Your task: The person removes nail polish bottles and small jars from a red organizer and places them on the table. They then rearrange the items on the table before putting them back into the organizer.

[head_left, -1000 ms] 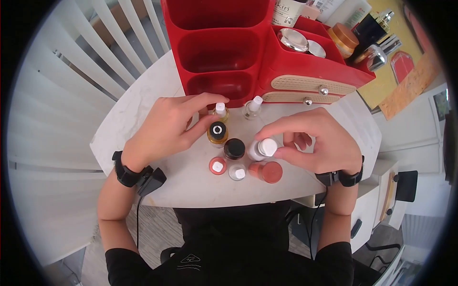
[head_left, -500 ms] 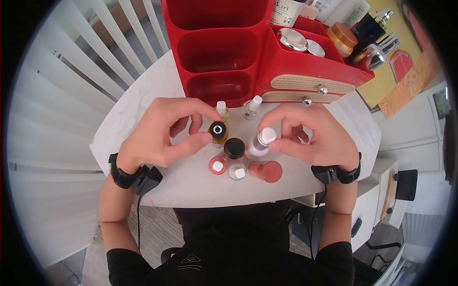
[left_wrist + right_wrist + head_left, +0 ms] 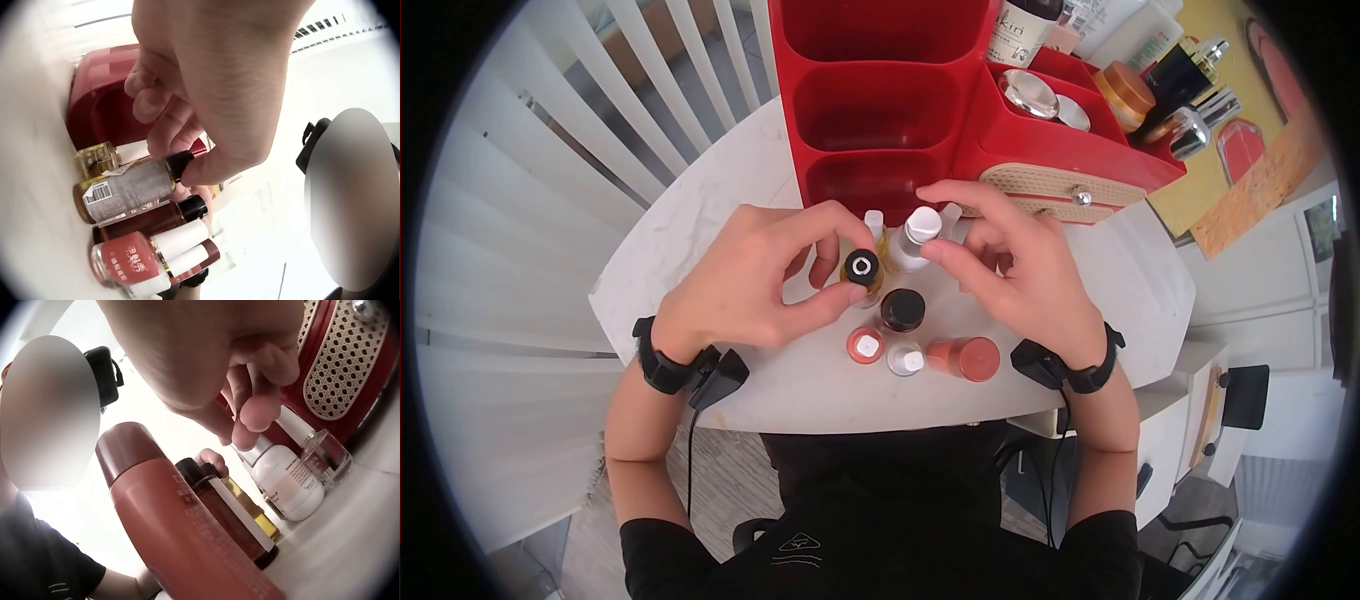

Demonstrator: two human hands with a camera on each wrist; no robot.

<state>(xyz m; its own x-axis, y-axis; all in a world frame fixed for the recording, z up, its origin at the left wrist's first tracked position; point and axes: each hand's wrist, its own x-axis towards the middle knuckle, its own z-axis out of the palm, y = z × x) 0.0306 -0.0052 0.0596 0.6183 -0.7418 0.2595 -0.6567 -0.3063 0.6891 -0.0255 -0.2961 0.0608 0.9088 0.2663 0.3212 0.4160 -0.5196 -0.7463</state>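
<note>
My left hand (image 3: pixel 765 275) pinches the black cap of an amber-tinted bottle (image 3: pixel 128 190), which bears a barcode label in the left wrist view. Farther back, a white bottle (image 3: pixel 290 481) stands beside the red organizer. My right hand (image 3: pixel 1030 265) is at its white cap, thumb tip close by and index finger stretched past it with a gap. A small yellow bottle (image 3: pixel 97 160) with a white cap stands just behind the left hand's bottle. A clear white-capped bottle (image 3: pixel 328 456) is next to the white one, largely hidden by the right hand in the head view.
Nearer me stand a dark bottle (image 3: pixel 902 310), a coral nail polish (image 3: pixel 865 345), a clear polish bottle (image 3: pixel 905 358) and a coral bottle (image 3: pixel 975 358). The red organizer (image 3: pixel 880 170) borders the back, with cosmetics in its right section. White slats (image 3: pixel 550 260) line the left side.
The white bottle has moved back and left, and the right hand's finger and thumb have spread. My left hand has shifted from the yellow bottle to the black-capped one.
</note>
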